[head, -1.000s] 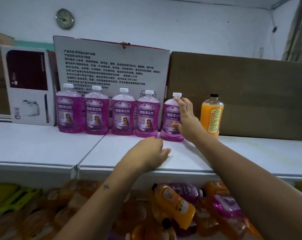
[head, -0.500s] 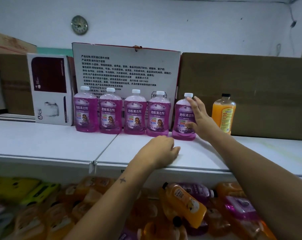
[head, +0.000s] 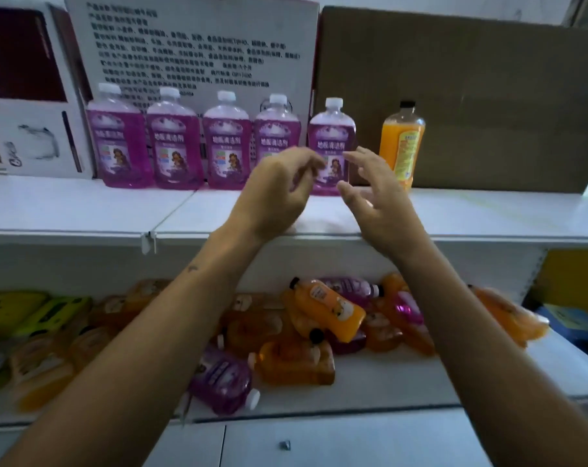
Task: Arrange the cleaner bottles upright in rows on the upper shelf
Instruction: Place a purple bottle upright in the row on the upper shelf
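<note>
Five purple bottles (head: 225, 143) stand upright on the upper shelf (head: 488, 214); both hands (head: 275, 193) (head: 377, 197), fingers loosely spread and apparently empty, next fetch from the lower pile (head: 319, 325).

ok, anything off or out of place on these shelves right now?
Upper shelf looks tidy: five purple bottles upright in a row, one orange bottle upright beside them. The lower shelf is the oddity: orange and purple bottles lie on their sides, heaped at all angles. No spill visible. Both hands hold nothing.
</note>
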A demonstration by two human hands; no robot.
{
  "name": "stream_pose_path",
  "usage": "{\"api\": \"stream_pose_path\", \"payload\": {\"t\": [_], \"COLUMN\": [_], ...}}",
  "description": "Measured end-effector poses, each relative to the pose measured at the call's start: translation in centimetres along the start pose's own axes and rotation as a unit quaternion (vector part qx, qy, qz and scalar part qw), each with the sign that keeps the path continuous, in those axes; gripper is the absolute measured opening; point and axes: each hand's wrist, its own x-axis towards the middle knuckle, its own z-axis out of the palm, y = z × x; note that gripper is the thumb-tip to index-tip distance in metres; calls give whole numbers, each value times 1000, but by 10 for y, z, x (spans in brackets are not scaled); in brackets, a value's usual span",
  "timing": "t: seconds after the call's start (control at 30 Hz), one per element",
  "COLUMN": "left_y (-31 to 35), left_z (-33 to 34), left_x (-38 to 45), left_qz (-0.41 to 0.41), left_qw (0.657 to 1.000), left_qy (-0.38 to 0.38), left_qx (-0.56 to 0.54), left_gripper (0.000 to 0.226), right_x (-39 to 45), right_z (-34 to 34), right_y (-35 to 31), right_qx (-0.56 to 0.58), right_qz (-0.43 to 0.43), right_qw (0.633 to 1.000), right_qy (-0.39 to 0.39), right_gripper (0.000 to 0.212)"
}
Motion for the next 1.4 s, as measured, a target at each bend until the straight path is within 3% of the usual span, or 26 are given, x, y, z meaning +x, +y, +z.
{"api": "stream_pose_path", "payload": {"t": [0.1, 0.23, 0.33, 0.47, 0.6, 0.73, 0.87, 0.97, 1.1, 1.3, 1.4], "left_y": [26, 39, 23, -5, -33, -68, -99, -115, -131, -133, -130], "left_z": [-10, -9, 4, 19, 29, 27, 29, 32, 37, 42, 35], "left_x": [-30, -102, -168, -252, -298, -313, -317, -326, -327, -315, -319], "left_qz": [14, 17, -62, -240, -331, -326, -339, -249, -205, -214, -230], "left_qw": [996, 989, 989, 965, 932, 924, 886, 892, 888, 894, 896], "left_qy": [66, 84, 46, -9, -142, -187, -287, -339, -354, -346, -340], "left_qx": [-64, -121, -128, -105, -36, 63, 133, 168, 209, 188, 168], "left_gripper": [23, 22, 21, 26, 47, 49, 66, 79, 87, 75, 73], "right_x": [-74, -149, -189, -233, -257, -265, -265, -264, -256, -249, -251], "right_z": [0, 15, 37, 81, 122, 156, 190, 218, 244, 256, 253], "right_y": [-21, -17, -4, 8, 15, 12, 5, 4, 12, 7, 6], "right_qx": [108, 189, 220, 227, 224, 232, 256, 184, 134, 28, 52], "right_qz": [14, 88, 187, 286, 334, 350, 349, 305, 325, 308, 317], "right_qw": [991, 976, 956, 931, 909, 893, 877, 893, 899, 921, 920], "right_qy": [74, 60, 40, -21, -105, -159, -207, -276, -262, -238, -223], "right_gripper": [33, 32, 25, 24, 23, 32, 46, 66, 85, 87, 88]}}
